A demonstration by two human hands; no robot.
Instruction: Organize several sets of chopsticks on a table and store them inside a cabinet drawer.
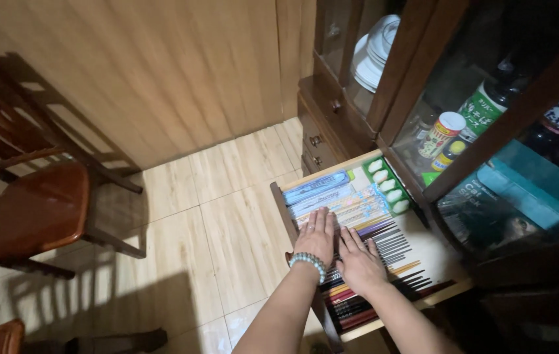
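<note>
An open wooden drawer (292, 216) in a cabinet (384, 98) holds rows of chopsticks (384, 246) and packets (332, 193). Both the left hand (317, 237) and right hand (360, 263) lie flat on them, fingers spread, grasping nothing; nothing has been lifted out.

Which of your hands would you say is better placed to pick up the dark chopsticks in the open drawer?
Probably the right hand: it rests flat on the dark chopsticks, while the left hand lies on the packaged sets.
</note>
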